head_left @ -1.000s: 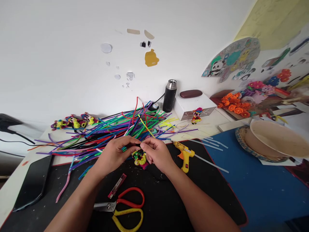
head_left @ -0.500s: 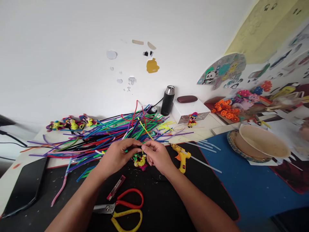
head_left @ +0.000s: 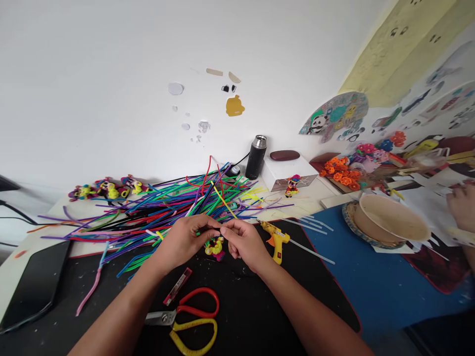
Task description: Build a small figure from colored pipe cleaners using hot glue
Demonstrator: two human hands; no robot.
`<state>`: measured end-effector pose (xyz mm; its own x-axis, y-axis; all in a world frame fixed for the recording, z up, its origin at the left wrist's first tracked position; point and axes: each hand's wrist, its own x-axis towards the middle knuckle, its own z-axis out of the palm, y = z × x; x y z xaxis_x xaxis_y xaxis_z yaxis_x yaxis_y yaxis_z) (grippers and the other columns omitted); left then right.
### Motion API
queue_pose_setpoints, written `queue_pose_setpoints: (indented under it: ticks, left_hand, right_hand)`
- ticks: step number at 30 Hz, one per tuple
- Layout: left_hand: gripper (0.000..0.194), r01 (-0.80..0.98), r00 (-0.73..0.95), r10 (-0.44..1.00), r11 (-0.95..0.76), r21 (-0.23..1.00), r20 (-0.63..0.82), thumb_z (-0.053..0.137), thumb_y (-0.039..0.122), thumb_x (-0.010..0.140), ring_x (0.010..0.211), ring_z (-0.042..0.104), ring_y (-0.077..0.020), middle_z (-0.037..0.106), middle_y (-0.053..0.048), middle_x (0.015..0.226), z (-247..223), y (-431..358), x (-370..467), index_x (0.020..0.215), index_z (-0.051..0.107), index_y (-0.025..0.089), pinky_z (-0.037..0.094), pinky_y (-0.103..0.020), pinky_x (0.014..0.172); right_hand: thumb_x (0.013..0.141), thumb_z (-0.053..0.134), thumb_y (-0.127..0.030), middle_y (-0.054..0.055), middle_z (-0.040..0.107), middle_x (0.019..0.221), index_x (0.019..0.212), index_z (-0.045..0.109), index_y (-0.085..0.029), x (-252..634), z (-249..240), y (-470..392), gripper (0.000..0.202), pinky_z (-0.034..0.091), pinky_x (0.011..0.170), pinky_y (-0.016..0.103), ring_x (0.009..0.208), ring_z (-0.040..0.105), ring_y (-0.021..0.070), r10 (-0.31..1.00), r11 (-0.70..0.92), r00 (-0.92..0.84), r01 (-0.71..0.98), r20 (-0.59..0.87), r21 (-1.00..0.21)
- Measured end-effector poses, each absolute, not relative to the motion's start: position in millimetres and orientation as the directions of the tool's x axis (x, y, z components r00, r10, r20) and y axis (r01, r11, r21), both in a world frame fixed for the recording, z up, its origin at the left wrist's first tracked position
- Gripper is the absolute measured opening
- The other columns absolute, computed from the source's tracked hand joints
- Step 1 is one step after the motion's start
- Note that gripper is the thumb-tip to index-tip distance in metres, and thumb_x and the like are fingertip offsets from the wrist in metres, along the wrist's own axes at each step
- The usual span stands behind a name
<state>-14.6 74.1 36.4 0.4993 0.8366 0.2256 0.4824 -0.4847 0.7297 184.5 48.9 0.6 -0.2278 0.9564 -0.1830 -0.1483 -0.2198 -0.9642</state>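
My left hand (head_left: 183,243) and my right hand (head_left: 244,243) meet at the fingertips above a black mat (head_left: 245,306). From behind my right hand, in its pinch, a yellow pipe cleaner (head_left: 223,200) sticks up and to the left. Thumb and forefinger of my left hand are pinched right against the right fingertips; what lies between them is hidden. Just under the fingers is a small pipe-cleaner figure (head_left: 214,248) in yellow, green and magenta, partly covered. I cannot tell whether it is held or lying on the mat.
A heap of coloured pipe cleaners (head_left: 166,210) lies behind my hands. Scissors (head_left: 189,316) and a narrow red case (head_left: 177,287) are in front. A yellow glue gun (head_left: 276,240) lies right, near a bowl (head_left: 393,220). Another person's hand (head_left: 460,205) shows at far right.
The view has shifted slightly to the right. My fingertips have closed together, covering the yellow bit seen between them before. Another person's hand has come further into view at the right.
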Motion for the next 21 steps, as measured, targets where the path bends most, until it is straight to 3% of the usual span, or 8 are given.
queue_pose_setpoints:
  ticks: [4, 8, 10, 14, 17, 21]
  left_hand:
    - [0.021, 0.464, 0.507, 0.83, -0.491, 0.738, 0.233, 0.064, 0.037, 0.099, 0.086, 0.076, -0.0207, 0.082, -0.006, 0.098, 34, 73, -13, 0.104, 0.08, 0.023, 0.058, -0.029, 0.081]
    - [0.038, 0.471, 0.496, 0.846, -0.451, 0.758, 0.195, 0.067, 0.045, 0.098, 0.087, 0.077, -0.0221, 0.082, -0.006, 0.101, 37, 74, -14, 0.129, 0.074, 0.024, 0.059, -0.03, 0.08]
    - [0.047, 0.477, 0.47, 0.86, -0.438, 0.762, 0.2, 0.066, 0.05, 0.098, 0.086, 0.076, -0.0218, 0.081, -0.005, 0.099, 40, 74, -16, 0.137, 0.069, 0.023, 0.058, -0.029, 0.079]
    - [0.048, 0.49, 0.415, 0.878, -0.435, 0.755, 0.237, 0.063, 0.054, 0.1, 0.083, 0.075, -0.0201, 0.081, -0.004, 0.096, 45, 77, -25, 0.135, 0.069, 0.021, 0.056, -0.027, 0.079]
    - [0.05, 0.504, 0.385, 0.887, -0.433, 0.747, 0.255, 0.062, 0.056, 0.1, 0.083, 0.074, -0.0202, 0.08, -0.004, 0.095, 48, 78, -30, 0.134, 0.07, 0.021, 0.055, -0.026, 0.076]
    - [0.052, 0.534, 0.37, 0.897, -0.418, 0.735, 0.242, 0.059, 0.058, 0.1, 0.083, 0.073, -0.0207, 0.08, -0.003, 0.097, 51, 78, -32, 0.135, 0.07, 0.022, 0.055, -0.027, 0.078]
  right_hand:
    - [0.084, 0.076, -0.056, -0.012, 0.045, 0.045, 0.087, 0.065, -0.02, 187, -1, 49, 0.038, 0.027, 0.038, 0.021, 0.034, 0.038, 0.0084, 0.958, -0.204, -0.232, -0.142, -0.168, -0.969]
    - [0.084, 0.076, -0.055, -0.011, 0.048, 0.049, 0.087, 0.064, -0.02, 196, -2, 51, 0.037, 0.028, 0.038, 0.021, 0.034, 0.039, 0.0082, 0.96, -0.183, -0.228, -0.086, -0.16, -0.979]
    - [0.084, 0.076, -0.054, -0.011, 0.049, 0.052, 0.086, 0.063, -0.021, 204, -2, 52, 0.036, 0.028, 0.038, 0.022, 0.034, 0.04, 0.008, 0.959, -0.177, -0.229, -0.015, -0.169, -0.984]
    - [0.089, 0.074, -0.047, -0.009, 0.051, 0.054, 0.085, 0.066, -0.021, 228, -3, 53, 0.027, 0.027, 0.04, 0.023, 0.035, 0.043, 0.0096, 0.956, -0.17, -0.197, 0.233, -0.217, -0.958]
    - [0.092, 0.072, -0.034, -0.006, 0.054, 0.052, 0.081, 0.072, -0.021, 239, 0, 53, 0.017, 0.028, 0.047, 0.025, 0.041, 0.046, 0.0116, 0.97, -0.069, -0.165, 0.521, -0.18, -0.851]
    - [0.093, 0.071, -0.027, -0.001, 0.067, 0.063, 0.086, 0.08, -0.021, 237, 7, 52, 0.013, 0.033, 0.057, 0.027, 0.058, 0.057, 0.0152, 0.962, 0.073, -0.213, 0.803, -0.171, -0.591]
